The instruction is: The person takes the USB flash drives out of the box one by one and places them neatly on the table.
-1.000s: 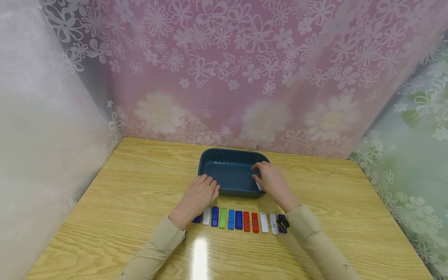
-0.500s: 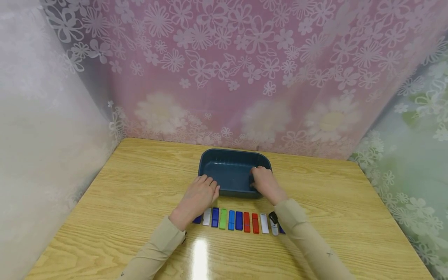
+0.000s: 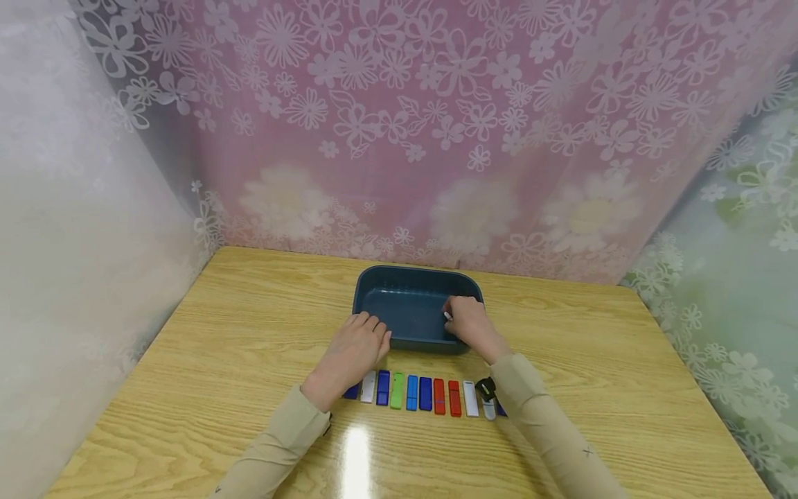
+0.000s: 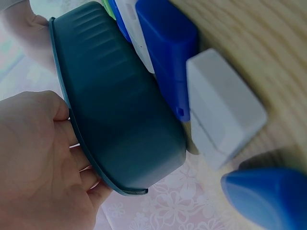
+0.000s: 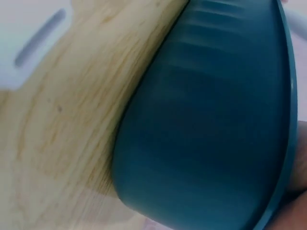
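A dark teal tub stands on the table. My left hand holds its near left rim; in the left wrist view the fingers reach over the rim. My right hand is inside the tub at its right end, fingers curled. A small white stick, probably a USB flash drive, shows between those fingers, mostly hidden. Before the tub lies a row of flash drives, among them a green one, a red one and a white one. My left hand partly covers a dark blue one.
The wooden table extends on both sides of the tub. A pink flowered curtain hangs behind it. A black wrist device on my right arm overlaps the silver-white drive at the row's right end.
My right hand has lowered at the tub's right end, and its fingers have closed round the white stick that showed beneath them earlier. My left hand has stayed put.
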Demonstrator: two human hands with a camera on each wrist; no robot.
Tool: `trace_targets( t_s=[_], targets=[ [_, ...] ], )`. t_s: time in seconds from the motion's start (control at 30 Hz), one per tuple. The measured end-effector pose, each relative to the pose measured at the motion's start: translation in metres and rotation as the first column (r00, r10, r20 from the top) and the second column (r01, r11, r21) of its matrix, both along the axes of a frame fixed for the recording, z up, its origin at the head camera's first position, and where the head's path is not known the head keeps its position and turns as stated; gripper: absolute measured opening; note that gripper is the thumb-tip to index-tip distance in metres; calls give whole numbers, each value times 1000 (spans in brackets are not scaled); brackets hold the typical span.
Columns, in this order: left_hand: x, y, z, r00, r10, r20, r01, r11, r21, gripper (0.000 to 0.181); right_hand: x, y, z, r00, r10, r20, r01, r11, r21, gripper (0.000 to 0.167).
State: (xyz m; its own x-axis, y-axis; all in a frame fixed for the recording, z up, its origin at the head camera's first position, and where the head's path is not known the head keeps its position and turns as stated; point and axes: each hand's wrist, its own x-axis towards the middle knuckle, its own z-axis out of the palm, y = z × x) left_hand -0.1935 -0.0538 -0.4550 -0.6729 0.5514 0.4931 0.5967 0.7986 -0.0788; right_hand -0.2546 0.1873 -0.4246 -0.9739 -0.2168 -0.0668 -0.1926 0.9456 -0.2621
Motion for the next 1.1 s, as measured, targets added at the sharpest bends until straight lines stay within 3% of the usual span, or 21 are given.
trace_targets(
  t_s=[0.27, 0.47, 0.77, 0.97, 1.1],
  targets=[
    [-1, 0, -2, 1000, -7, 1, 7, 1000, -3, 25, 3, 0, 11, 998, -10, -60, 1, 988, -157, 18],
    [0, 0, -1, 1000, -5, 6, 5, 1000, -8, 25, 12, 9, 24, 994, -52, -93, 25, 963, -268, 20],
    [1, 1, 1, 1000, -4, 13, 4, 1000, -7, 26, 38, 44, 38, 976, -122, -178, 45, 923, -383, 26],
    [1, 0, 0, 1000, -5, 16, 5, 1000, -8, 25, 58, 74, 37, 963, -149, -225, 40, 904, -426, 29],
    [0, 0, 1, 1000, -8, 21, 8, 1000, -4, 25, 72, 93, 31, 969, -146, -199, 47, 900, -432, 28]
  ],
)
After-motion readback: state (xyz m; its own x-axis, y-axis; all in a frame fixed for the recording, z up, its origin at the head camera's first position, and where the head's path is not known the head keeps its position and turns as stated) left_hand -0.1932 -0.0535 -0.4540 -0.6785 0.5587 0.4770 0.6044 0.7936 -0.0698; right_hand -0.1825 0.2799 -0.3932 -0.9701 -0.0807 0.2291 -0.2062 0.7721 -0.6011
